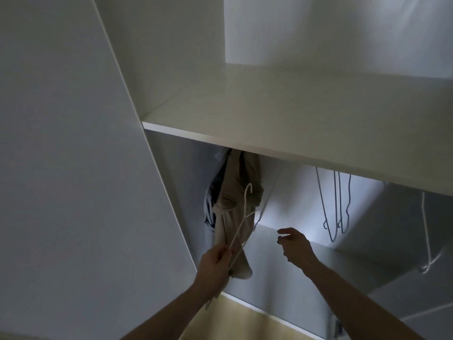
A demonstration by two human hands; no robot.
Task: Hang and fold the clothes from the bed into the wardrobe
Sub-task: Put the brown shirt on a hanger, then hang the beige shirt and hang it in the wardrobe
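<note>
Hanger: white wire hanger, pinched at one lower corner by the left hand, hook uppermost and tilted toward the rail space under the shelf.
Left hand grip: thumb and fingers curled round the thin wire; nothing else in that hand that I can make out.
Right hand: right hand hangs free just right of the hanger, fingers loosely bent, holding nothing.
Hanger handling: likely very light and springy; thin wire could twist in a corner pinch, so a hold near the neck below the hook would probably steer it better.
Hung clothes: beige garment hangs behind the hanger, a bluish one beside it at the left wall; soft, limp cloth, apt to slide off smooth wire.
Spare hangers: empty hangers hang well to the right.
Wardrobe: white shelf above hides the rail.
</note>
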